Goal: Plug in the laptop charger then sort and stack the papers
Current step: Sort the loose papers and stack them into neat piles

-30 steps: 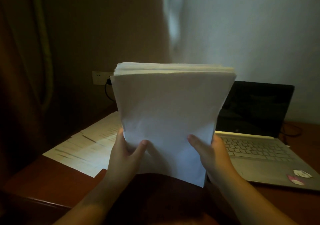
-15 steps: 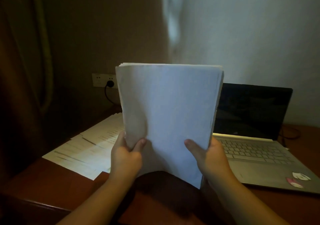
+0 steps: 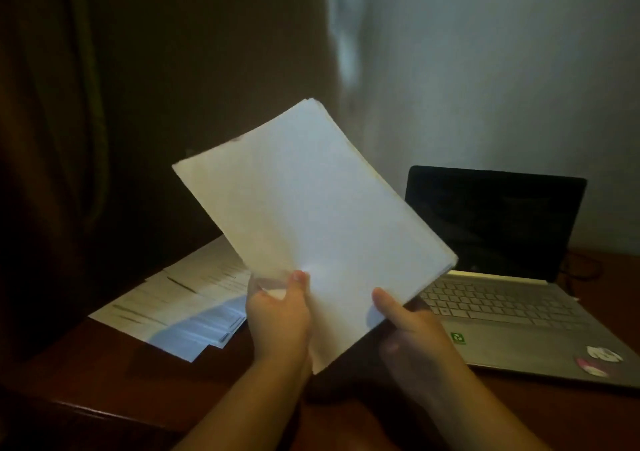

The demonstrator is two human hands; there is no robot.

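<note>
Head view: a stack of white papers (image 3: 311,222) is held above the wooden desk (image 3: 104,374), tilted so that its upper edge leans to the left. The left hand (image 3: 277,319) grips the stack at its lower left edge, thumb lying on the blank front sheet and the other fingers curled out of sight behind it. The right hand (image 3: 412,329) holds the lower right edge, thumb pressed on the front sheet, the remaining fingers hidden behind the paper. More printed sheets (image 3: 180,308) lie spread flat on the desk to the left, below and behind the raised stack. An open silver laptop (image 3: 519,312) with a dark screen stands on the desk to the right; the stack's right corner overlaps its keyboard in this view. Stickers (image 3: 599,358) mark the laptop's near right corner.
</note>
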